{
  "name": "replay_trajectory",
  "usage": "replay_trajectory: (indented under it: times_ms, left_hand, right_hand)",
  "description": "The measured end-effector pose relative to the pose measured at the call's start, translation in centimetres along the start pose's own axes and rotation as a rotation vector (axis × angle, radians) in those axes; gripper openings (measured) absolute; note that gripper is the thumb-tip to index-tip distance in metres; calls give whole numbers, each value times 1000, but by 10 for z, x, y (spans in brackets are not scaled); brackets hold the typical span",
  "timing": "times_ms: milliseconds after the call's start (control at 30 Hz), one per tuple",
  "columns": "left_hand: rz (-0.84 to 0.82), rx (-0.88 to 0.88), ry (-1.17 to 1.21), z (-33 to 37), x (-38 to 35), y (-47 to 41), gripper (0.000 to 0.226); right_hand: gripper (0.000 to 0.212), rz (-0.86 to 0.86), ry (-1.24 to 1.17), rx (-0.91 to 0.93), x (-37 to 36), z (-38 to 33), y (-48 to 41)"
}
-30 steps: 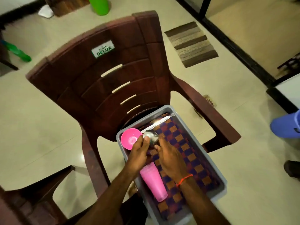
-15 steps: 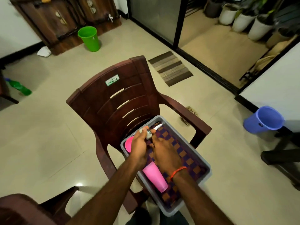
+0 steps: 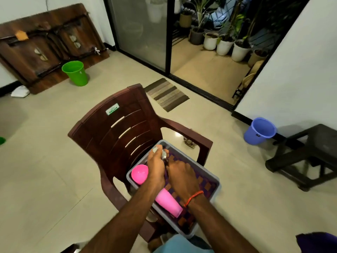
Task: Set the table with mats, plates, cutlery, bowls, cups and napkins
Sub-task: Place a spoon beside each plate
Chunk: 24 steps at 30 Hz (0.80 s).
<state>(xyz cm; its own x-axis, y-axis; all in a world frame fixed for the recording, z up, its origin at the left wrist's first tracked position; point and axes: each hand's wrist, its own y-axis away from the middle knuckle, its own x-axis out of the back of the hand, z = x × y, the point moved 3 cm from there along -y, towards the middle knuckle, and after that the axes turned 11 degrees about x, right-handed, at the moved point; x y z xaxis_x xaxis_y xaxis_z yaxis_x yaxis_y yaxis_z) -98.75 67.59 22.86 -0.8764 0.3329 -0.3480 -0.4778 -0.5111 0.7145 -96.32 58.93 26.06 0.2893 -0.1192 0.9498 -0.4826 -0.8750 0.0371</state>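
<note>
Brown wood at the far left: a folded table top (image 3: 45, 46) leans against the wall, with a green bucket (image 3: 75, 73) standing on the floor just in front of its lower edge. Pale floor tiles (image 3: 45, 170) lie open between that bucket and the brown plastic chair (image 3: 116, 128). A grey tray (image 3: 209, 173) sits slantwise on the chair's seat between the armrests, its far rim close to the backrest. A checked mat (image 3: 205, 181) lines the tray. In the tray's left corner, against the rim, sits a pink bowl (image 3: 139, 174). Just right of the bowl, the left hand (image 3: 156, 167) has its fingers curled round steel cutlery (image 3: 164, 155), held near the tray's far rim. A pink cup (image 3: 168, 202) lies on its side on the mat, partly under the left forearm, wider end toward the near rim. The right hand (image 3: 182, 178), an orange thread (image 3: 193, 198) at its wrist, lies back up over the mat just beside the left; its fingertips point down by the cutlery and are hidden, so I cannot tell whether they grasp anything. Beyond the chair a striped doormat (image 3: 166, 94) lies before the sliding glass door (image 3: 142, 30). Farther right, open floor separates the chair's right armrest from a blue bucket (image 3: 259, 130) by the wall and a dark stool (image 3: 310, 154). A green-and-white sticker (image 3: 112, 109) on the backrest reads "DELUX"; a smaller word above it is too small to read.
</note>
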Motion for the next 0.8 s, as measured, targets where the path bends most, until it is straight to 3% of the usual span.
replay_trajectory:
  times_ms: [133,333,533,633,800]
  left_hand:
    - [-53,56,-16,-21,-12,3,12]
    - [-136,84,-84,-50,-42,19,17]
    - [-417,70,-467,-77,-85,54,23]
    - [-557,87,-571,-102,-107,74,31]
    - [-644,114,-706,-155,-142,109,30]
  right_hand:
    - [18,30,49,-54,4,13,24]
    - [24,152,-312,-275,-5,58,58]
    - [18,521,-526,-397,17,96,110]
    - [16,608,-515,-468,28,119,142]
    - [29,670,-628,-568,40,150,212]
